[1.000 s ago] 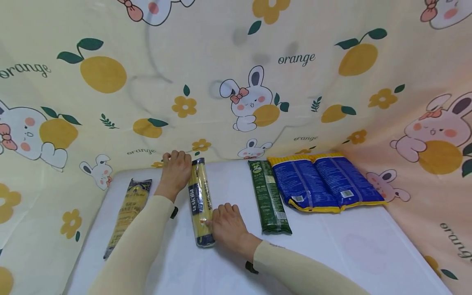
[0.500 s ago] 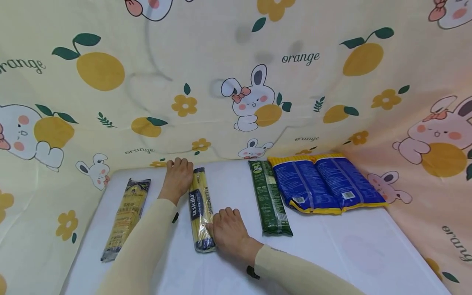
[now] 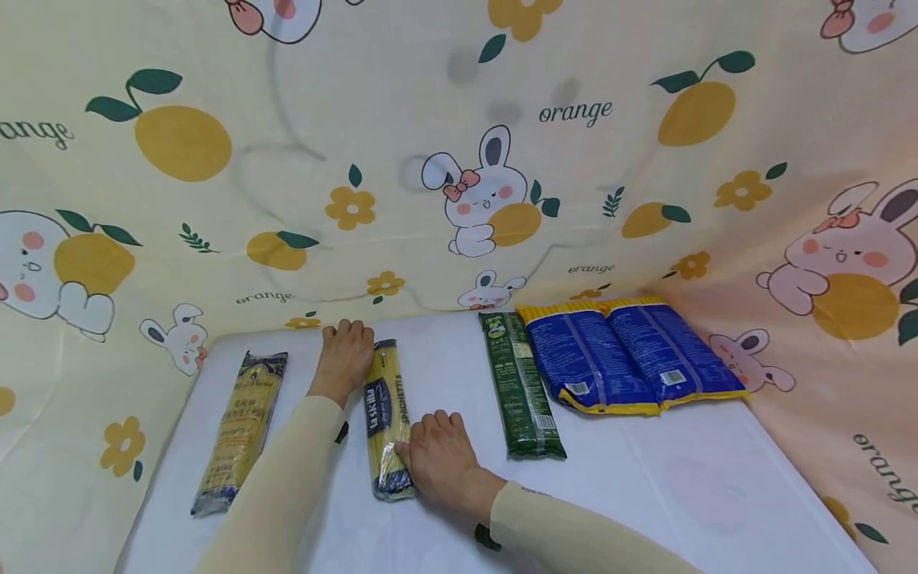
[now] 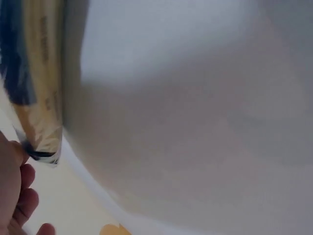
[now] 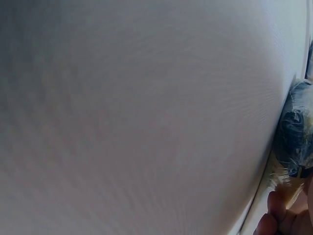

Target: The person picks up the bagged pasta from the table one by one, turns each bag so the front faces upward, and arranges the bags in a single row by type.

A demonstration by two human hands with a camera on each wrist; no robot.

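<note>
In the head view a clear packet of spaghetti (image 3: 388,410) with dark blue ends and a "la Sicilia" label lies lengthwise on the white table, left of centre. My left hand (image 3: 343,360) holds its far end from the left side. Lower down on the right, my right hand (image 3: 445,461) grips the near part, thumb over the wrapper. The left wrist view shows the end of the spaghetti packet (image 4: 40,83) beside the left thumb and curled fingers (image 4: 29,200). At the right wrist view's edge, the packet's blue end (image 5: 295,132) sits just above the right fingers (image 5: 278,205).
Another yellow pasta packet (image 3: 240,430) lies to the left, partly beside my left sleeve. A green packet (image 3: 522,387) and two joined blue bags (image 3: 610,355) with yellow edges lie on the right. A patterned cloth (image 3: 402,119) rises behind the white table (image 3: 617,494).
The spaghetti packet has moved toward me, with both hands still on it; the left hand has come nearer along with it. The other packets lie where they were.
</note>
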